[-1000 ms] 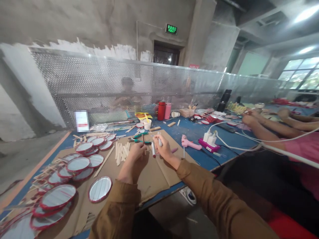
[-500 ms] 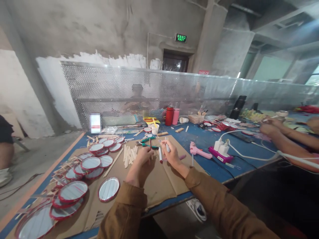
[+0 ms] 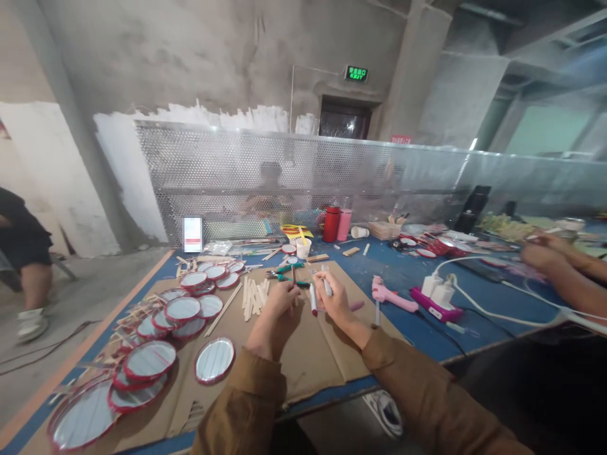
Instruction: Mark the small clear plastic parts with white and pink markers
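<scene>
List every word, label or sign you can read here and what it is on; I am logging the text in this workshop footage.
"EXIT", under small unreadable characters: green exit sign above the doorway.
Red sign right of the doorway: too small to read.
White card by the mesh screen: blurred out.
Markers in the right hand: no legible print.

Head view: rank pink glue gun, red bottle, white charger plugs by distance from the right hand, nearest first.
From the right hand:
1. Pink glue gun, just to its right on the blue table.
2. White charger plugs, further right on a pink strip, past the glue gun.
3. Red bottle, at the table's back, by the mesh screen.
</scene>
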A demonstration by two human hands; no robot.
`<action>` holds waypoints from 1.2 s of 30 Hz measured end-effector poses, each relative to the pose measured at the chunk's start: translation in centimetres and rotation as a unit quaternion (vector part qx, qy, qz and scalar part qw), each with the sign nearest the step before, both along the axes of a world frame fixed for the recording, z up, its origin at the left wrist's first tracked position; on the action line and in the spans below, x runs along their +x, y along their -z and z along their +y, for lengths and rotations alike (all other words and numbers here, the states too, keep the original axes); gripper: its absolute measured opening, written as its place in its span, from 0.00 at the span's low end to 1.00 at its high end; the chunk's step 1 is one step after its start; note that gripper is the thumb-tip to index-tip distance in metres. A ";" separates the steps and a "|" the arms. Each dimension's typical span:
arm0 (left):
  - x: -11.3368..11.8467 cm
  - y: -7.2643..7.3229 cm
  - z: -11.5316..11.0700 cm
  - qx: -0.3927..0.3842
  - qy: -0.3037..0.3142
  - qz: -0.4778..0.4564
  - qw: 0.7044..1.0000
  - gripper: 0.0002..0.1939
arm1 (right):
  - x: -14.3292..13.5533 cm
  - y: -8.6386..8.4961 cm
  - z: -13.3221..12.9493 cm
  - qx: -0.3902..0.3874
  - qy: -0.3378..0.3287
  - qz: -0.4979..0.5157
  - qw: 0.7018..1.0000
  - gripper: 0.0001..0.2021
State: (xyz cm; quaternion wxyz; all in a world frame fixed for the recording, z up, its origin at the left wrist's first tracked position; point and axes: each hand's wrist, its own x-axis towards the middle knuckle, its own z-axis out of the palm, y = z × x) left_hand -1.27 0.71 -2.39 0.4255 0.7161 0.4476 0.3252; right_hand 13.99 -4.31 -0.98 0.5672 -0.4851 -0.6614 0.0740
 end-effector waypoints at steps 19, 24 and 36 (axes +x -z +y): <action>-0.1 -0.4 -0.3 -0.009 0.007 -0.024 1.000 0.10 | -1.9 -0.6 -1.2 -0.003 -0.042 0.019 0.999 0.08; 0.0 0.0 -0.4 0.000 0.015 -0.043 0.999 0.11 | -1.8 -0.3 -0.8 -0.005 -0.061 -0.003 0.998 0.07; 0.0 -0.2 -0.1 -0.037 0.024 -0.052 0.998 0.08 | -1.9 -0.2 -0.6 -0.024 -0.065 -0.030 0.997 0.07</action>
